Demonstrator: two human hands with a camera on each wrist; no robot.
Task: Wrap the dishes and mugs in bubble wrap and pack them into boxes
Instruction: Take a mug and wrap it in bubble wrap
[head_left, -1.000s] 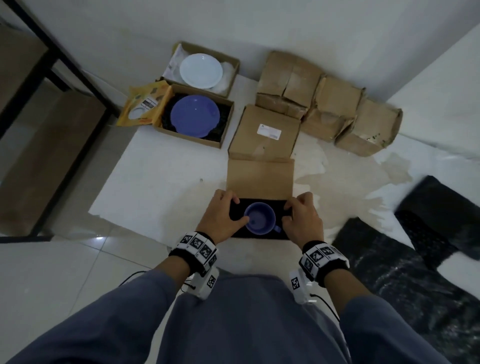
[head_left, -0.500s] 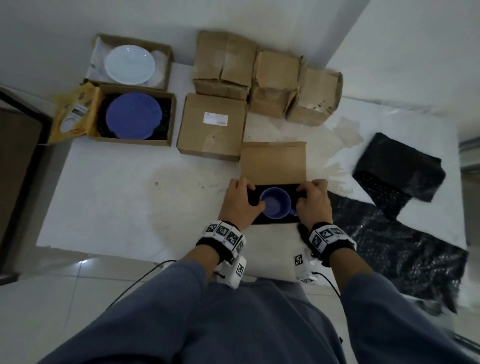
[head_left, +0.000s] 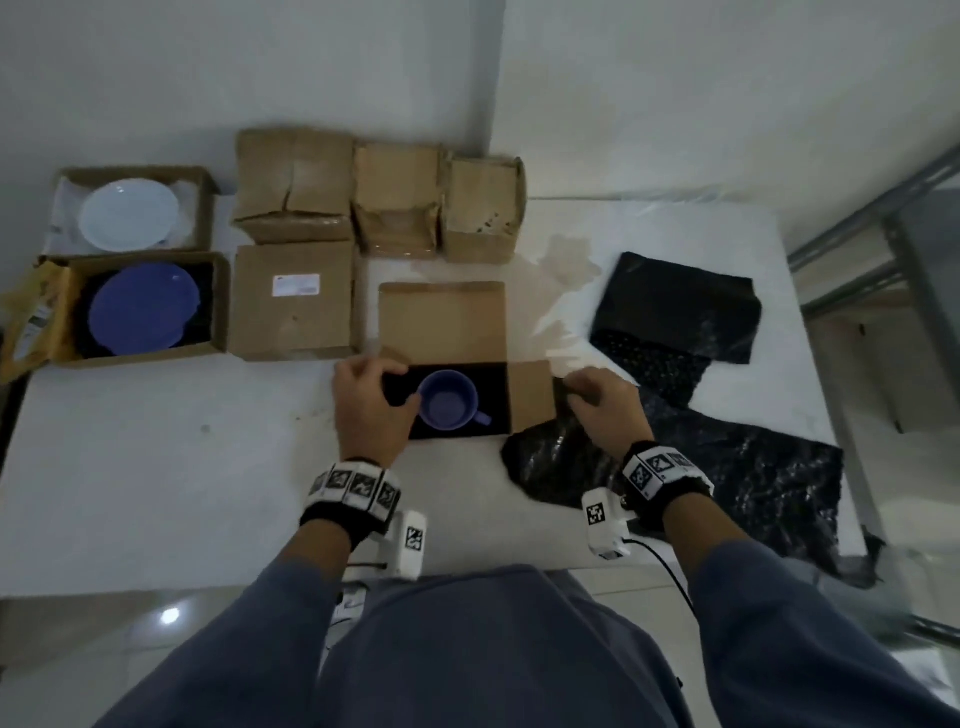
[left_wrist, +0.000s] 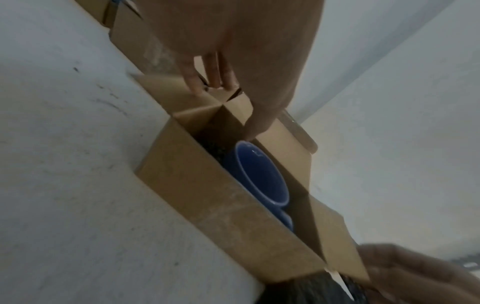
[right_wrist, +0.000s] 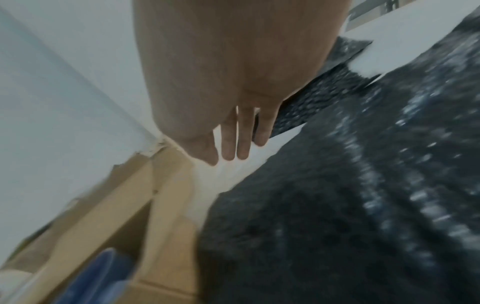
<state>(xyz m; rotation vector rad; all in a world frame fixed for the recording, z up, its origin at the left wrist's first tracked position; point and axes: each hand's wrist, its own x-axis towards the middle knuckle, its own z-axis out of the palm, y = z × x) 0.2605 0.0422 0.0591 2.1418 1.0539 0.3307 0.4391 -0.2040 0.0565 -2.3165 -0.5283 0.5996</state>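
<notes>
Head view: a blue mug (head_left: 448, 400) is seen upright, mouth up, handle toward the lower right, inside an open cardboard box (head_left: 441, 317) lined with black bubble wrap, at the middle of the white tabletop (head_left: 156, 457). The left hand (head_left: 370, 402) is laid over the box's left edge, fingers curled on the flap there, thumb just beside the mug rim. The right hand (head_left: 605, 410) is seen off the box's right flap, fingers bent over the edge of a black bubble wrap sheet (head_left: 727, 478) spread on the tabletop; whether the sheet is pinched cannot be told. A second black sheet (head_left: 675, 306) lies farther back. A blue plate (head_left: 143, 309) and a white plate (head_left: 130, 214) are seen in open boxes at the far left, with closed boxes (head_left: 293, 299) beside and behind. Left wrist view: the mug (left_wrist: 259, 174) is shown deep blue and glossy with a paler rim, low in the box (left_wrist: 221, 205), dark wrap beside it; fingertips (left_wrist: 193, 86) are pressed on the far flap, the thumb down near the mug rim. Right wrist view, blurred: the hand (right_wrist: 233, 92) is shown with fingers (right_wrist: 228, 144) straight and close together above the tabletop, nothing held, the black wrap (right_wrist: 350, 205) below, the box wall (right_wrist: 166, 205) and a bit of blue mug (right_wrist: 103, 273) at lower left.
</notes>
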